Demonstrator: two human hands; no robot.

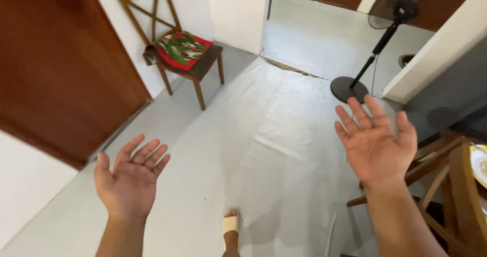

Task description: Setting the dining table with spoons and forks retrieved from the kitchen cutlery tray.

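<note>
Left hand, right hand, palms up; wooden chair, fan beyond

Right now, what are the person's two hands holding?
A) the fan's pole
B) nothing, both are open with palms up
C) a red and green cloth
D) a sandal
B: the left hand and right hand are both open, palms up, fingers spread, above the pale floor sheet.

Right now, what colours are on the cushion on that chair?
The cushion on the wooden chair is red and green with white patches, seen in the head view.
</note>
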